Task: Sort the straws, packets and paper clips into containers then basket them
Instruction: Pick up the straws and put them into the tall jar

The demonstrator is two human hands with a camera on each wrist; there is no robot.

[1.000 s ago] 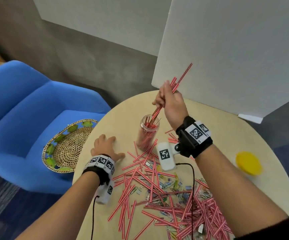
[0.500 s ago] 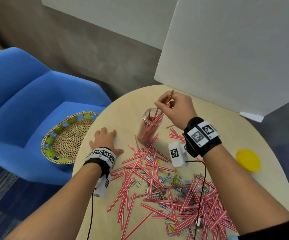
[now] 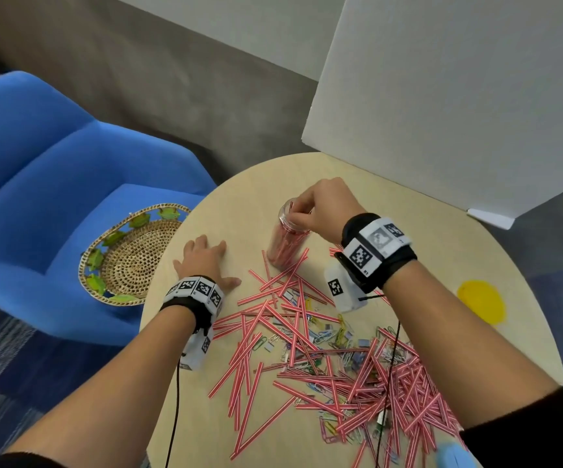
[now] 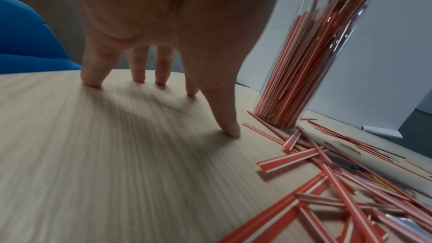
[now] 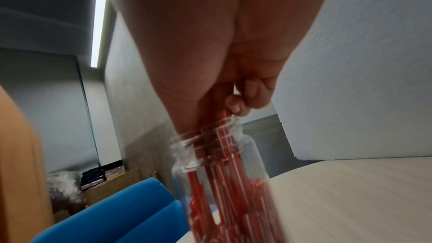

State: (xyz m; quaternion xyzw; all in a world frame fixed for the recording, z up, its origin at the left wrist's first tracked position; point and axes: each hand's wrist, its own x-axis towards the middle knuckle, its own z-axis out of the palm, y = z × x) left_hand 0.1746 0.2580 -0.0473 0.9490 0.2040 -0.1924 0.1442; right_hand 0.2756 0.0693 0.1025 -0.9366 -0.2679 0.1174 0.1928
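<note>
Right hand (image 3: 327, 211) sits atop the clear jar (image 3: 286, 241), its grip pinching red straws (image 5: 224, 136) at the mouth. Left hand (image 3: 205, 261) lies flat, fingers spread, on the worktop (image 3: 442, 265) beside it.

It looks like an office or lounge corner. A round wood-look table (image 3: 425, 238) stands on grey-blue carpet (image 3: 10, 359) beside a blue armchair (image 3: 54, 197), with white boards (image 3: 459, 96) and grey walls (image 3: 145, 76) behind

Bare table (image 3: 249, 197) around the jar (image 3: 286, 243); scattered straws (image 3: 293, 329) and white board (image 3: 442, 106) as obstacles nearby.
</note>
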